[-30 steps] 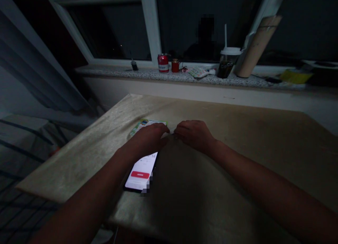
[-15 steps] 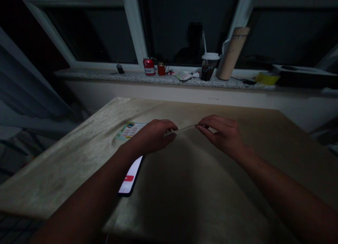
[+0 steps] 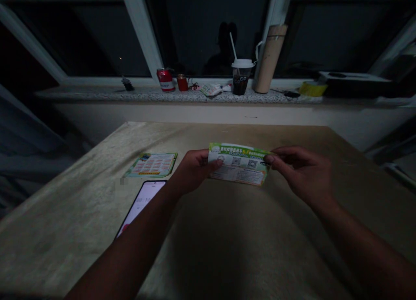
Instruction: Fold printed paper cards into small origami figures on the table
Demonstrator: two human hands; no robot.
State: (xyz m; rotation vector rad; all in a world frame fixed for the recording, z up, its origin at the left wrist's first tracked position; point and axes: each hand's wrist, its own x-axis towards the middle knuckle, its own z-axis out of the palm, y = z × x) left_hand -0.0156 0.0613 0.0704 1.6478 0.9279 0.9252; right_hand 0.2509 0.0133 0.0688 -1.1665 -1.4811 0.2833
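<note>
A green and white printed leaflet (image 3: pixel 240 172) with two square codes is held up over the table, its printed face toward me. My left hand (image 3: pixel 196 167) pinches its left edge, thumb on the front. The right edge is gripped between thumb and fingers of my right hand (image 3: pixel 303 172). To the left lies a similar leaflet or small stack of them (image 3: pixel 154 164), flat on the table. Nearer to me is a phone (image 3: pixel 143 202) with a lit screen, partly hidden by my left forearm.
The table (image 3: pixel 276 248) has a pale cloth-like cover. Along the granite windowsill (image 3: pixel 139 95) stand a red can (image 3: pixel 165 80), a small red jar (image 3: pixel 182 83), a lidded drink cup with straw (image 3: pixel 241 76), a tall tan cylinder (image 3: pixel 270 59) and yellow tape (image 3: pixel 313 89).
The leaflet was seen edge-on and is now tilted so its printed face shows. My right hand has shifted right, and the view has turned slightly, revealing more of the phone and the flat leaflet.
</note>
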